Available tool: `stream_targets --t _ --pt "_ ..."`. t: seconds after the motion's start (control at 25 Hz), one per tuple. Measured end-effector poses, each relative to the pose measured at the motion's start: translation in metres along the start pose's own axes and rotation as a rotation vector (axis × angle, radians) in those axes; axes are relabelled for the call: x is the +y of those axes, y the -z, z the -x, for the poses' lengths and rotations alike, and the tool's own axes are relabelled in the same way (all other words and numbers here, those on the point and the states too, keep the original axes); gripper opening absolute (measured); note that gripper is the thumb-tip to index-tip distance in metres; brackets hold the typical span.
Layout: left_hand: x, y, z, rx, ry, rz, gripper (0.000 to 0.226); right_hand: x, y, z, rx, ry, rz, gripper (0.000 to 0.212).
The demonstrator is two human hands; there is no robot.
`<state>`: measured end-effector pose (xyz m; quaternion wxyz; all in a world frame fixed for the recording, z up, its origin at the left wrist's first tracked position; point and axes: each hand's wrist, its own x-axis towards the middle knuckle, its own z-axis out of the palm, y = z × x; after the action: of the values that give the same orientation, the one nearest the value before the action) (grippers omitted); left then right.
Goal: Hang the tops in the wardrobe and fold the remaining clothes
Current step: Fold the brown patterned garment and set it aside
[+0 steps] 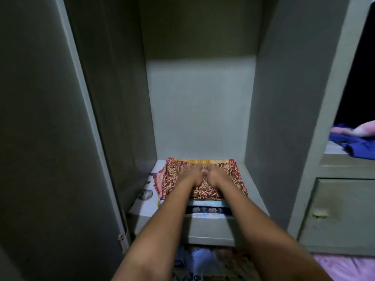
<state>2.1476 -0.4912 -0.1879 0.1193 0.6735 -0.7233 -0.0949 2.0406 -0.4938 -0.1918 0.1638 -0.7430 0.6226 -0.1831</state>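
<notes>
A folded red and gold patterned cloth lies on top of a small stack of folded clothes on the wardrobe shelf. My left hand and my right hand rest side by side, palms down, on the middle of the patterned cloth. Both forearms reach in from below. Beneath the top cloth show a light blue layer and a dark band with white motifs.
The open wardrobe door stands at the left. A paper liner covers the shelf's left side. More clothes lie in the compartment below. Blue and pink garments sit on a ledge at right, above a closed cabinet door.
</notes>
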Motion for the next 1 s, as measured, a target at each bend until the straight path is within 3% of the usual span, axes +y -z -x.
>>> stream_targets --t 0.12,0.24,0.52,0.68,0.8,0.92,1.0 --pt "-0.022 -0.028 -0.002 0.011 0.093 -0.133 0.067 0.023 -0.026 -0.003 -0.013 -0.017 0.240 0.055" --pt "-0.030 -0.028 -0.005 0.056 0.203 -0.150 0.088 0.032 -0.022 -0.010 -0.017 -0.141 0.277 0.072" --pt "-0.036 -0.027 0.001 0.090 0.347 0.102 0.126 0.036 -0.019 -0.001 -0.026 -0.253 0.213 0.093" --pt "-0.043 -0.012 0.014 0.017 0.386 0.099 0.116 0.049 -0.005 0.026 -0.065 -0.320 0.105 0.091" --pt "-0.041 -0.013 0.053 0.181 0.308 0.169 0.095 0.067 0.011 0.058 -0.119 -0.372 -0.062 0.095" --pt "-0.033 -0.008 0.099 0.406 0.236 0.560 0.078 0.080 0.028 0.099 -0.156 -0.316 -0.316 0.098" --pt "-0.018 0.003 0.141 0.422 0.215 0.910 0.075 0.083 0.041 0.140 -0.145 -0.262 -0.424 0.099"
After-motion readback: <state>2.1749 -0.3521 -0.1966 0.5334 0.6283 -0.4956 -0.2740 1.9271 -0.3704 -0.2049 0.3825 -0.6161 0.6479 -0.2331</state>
